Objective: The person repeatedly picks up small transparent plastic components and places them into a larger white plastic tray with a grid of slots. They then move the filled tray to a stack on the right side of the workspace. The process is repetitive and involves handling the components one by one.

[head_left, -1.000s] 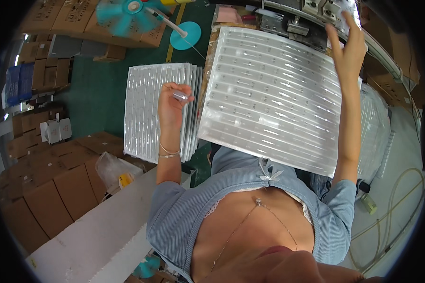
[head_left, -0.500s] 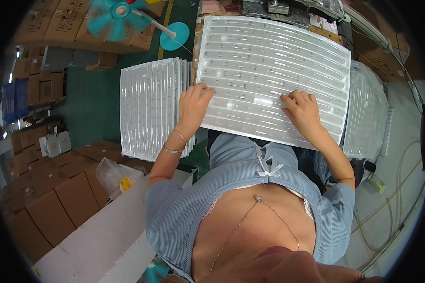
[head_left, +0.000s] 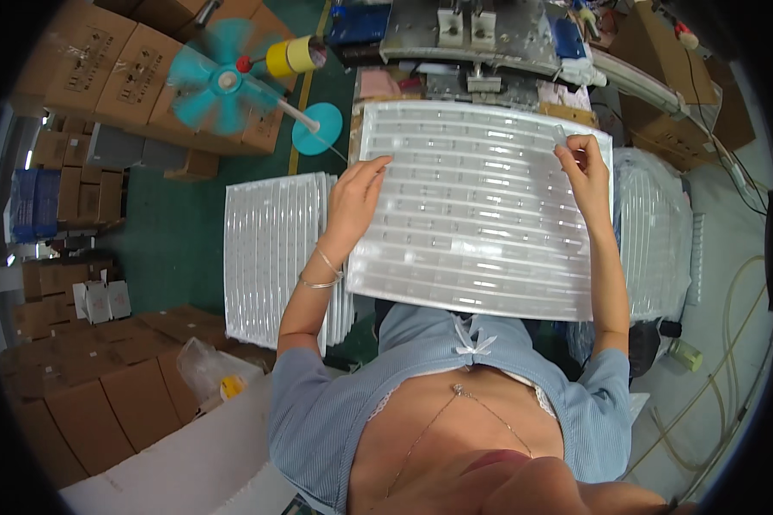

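A wide white sheet [head_left: 481, 225] with ridged rows of clear channels lies before me; small marks or parts show along the rows, too small to name. My left hand [head_left: 355, 199] is at its left edge, fingers stretched out and holding nothing. Near the far right corner, my right hand [head_left: 587, 178] pinches a small clear tube-like piece [head_left: 560, 135], which points up and away from the fingers. Whether that piece touches the sheet I cannot tell.
A stack of similar ridged sheets [head_left: 275, 257] stands at left, and a plastic-wrapped stack [head_left: 653, 232] at right. Beyond the sheet is a metal machine [head_left: 421, 39]. A turquoise fan [head_left: 228, 81] stands at far left by cardboard boxes [head_left: 90, 64].
My right hand has moved from the sheet's middle to its far right corner and now holds a small clear piece. My left fingers have straightened. The view has tilted, showing more of the machine.
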### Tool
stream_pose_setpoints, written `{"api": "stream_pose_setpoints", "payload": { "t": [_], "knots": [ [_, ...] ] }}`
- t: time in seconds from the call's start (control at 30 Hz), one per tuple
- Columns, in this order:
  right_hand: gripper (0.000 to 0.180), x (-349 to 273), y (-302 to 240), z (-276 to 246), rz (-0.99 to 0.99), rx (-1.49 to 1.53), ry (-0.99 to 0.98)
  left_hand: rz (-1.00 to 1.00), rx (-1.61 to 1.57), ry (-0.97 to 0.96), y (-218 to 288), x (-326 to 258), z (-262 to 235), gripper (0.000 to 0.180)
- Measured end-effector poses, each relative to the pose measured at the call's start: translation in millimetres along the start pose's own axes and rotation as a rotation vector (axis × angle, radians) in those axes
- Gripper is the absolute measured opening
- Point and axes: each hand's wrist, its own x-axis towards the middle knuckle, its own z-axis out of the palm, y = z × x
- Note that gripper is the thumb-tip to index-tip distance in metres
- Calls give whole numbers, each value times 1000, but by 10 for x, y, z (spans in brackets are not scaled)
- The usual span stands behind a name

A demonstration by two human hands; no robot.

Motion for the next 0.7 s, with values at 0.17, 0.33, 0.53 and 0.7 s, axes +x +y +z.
{"api": "stream_pose_setpoints", "payload": {
  "t": [0.17, 0.33, 0.53, 0.7],
  "knots": [
    [16, 253, 61, -142, -7, 144, 88, 168, 143, 131, 102, 687, 357, 22],
    [18, 463, -102, -166, -108, 49, 135, 338, 202, 443, 578, 1628, 621, 33],
    [19, 947, -526, 110, -319, -110, 296, 380, 594, 227, 877, 2477, 902, 39],
    [18, 1520, -817, 480, -627, -464, 399, 508, 190, 429, 851, 2134, 706, 24]
  ]
}}
